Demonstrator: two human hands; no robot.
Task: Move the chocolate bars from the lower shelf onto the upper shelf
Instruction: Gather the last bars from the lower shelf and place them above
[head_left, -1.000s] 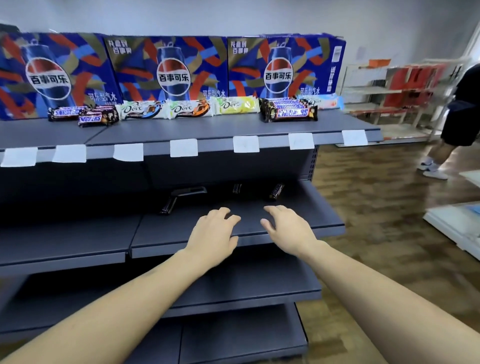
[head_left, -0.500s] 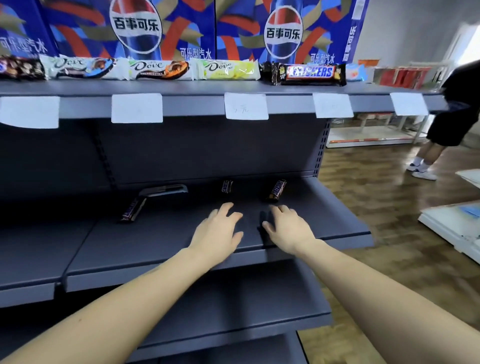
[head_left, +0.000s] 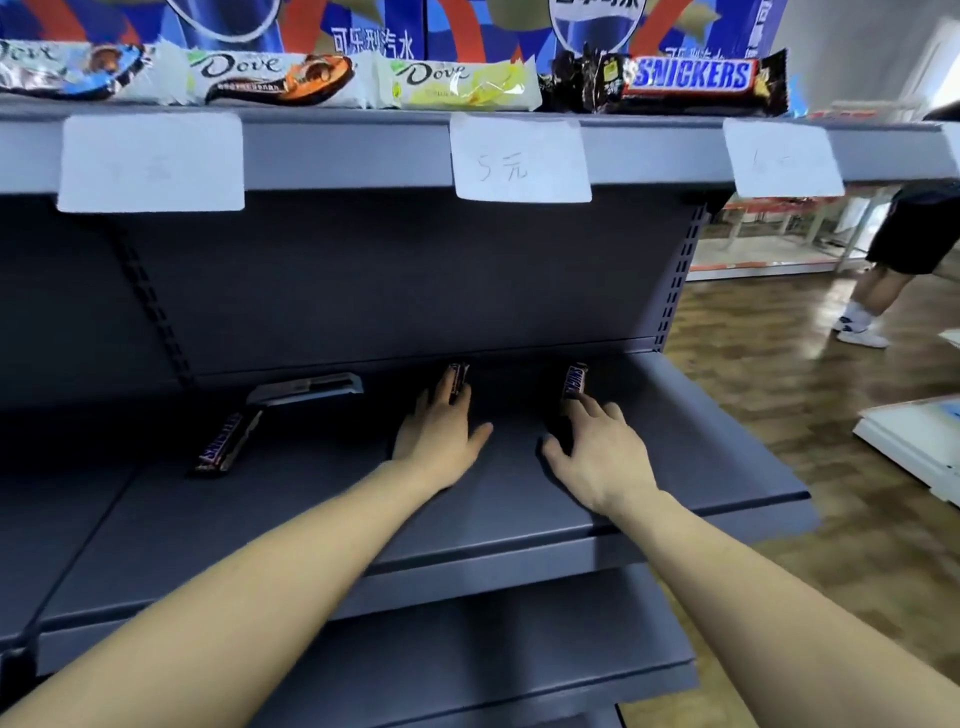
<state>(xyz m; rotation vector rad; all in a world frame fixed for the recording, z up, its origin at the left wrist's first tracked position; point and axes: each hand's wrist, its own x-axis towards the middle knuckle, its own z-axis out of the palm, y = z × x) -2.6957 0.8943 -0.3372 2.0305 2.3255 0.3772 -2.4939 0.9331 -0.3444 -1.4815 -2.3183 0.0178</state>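
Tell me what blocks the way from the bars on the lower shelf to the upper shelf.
Nothing visible blocks them. The left hand and right hand already reach two Snickers bars. The upper shelf overhangs, so bars must come forward first. Dove bars and a Snickers pile sit on it.

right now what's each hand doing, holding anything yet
Left hand: open, fingertips reaching a Snickers bar on the lower shelf, not gripping it.
Right hand: open, fingertips at another Snickers bar, holding nothing.
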